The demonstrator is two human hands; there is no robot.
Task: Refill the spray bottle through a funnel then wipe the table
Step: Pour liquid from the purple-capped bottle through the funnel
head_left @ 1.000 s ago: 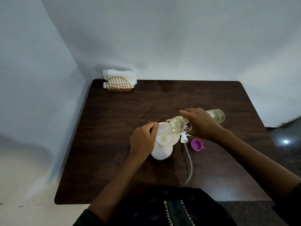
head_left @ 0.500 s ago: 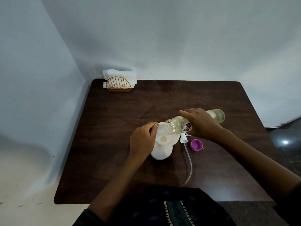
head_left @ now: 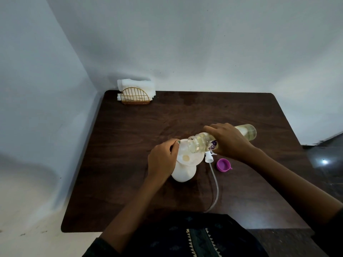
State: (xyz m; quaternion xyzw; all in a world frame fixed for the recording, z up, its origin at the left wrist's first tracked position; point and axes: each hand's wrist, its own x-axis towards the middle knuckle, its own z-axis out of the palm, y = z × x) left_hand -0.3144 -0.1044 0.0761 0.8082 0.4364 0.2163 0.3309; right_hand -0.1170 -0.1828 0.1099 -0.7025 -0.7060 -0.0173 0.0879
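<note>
A white spray bottle (head_left: 182, 174) stands uncapped on the dark wooden table (head_left: 130, 145) with a white funnel (head_left: 189, 156) in its neck. My left hand (head_left: 163, 160) pinches the funnel's left rim. My right hand (head_left: 229, 141) grips a clear refill bottle (head_left: 199, 144) of pale yellow liquid, tipped almost flat with its open mouth over the funnel. Yellowish liquid shows at the funnel's bottom. The spray head (head_left: 209, 156) with its long dip tube (head_left: 216, 188) lies on the table right of the bottle.
A purple cap (head_left: 223, 165) lies open side up to the right of the spray head. A gold wire holder with white napkins (head_left: 135, 91) stands at the table's far left corner, by the white walls. My dark clothing covers the near edge.
</note>
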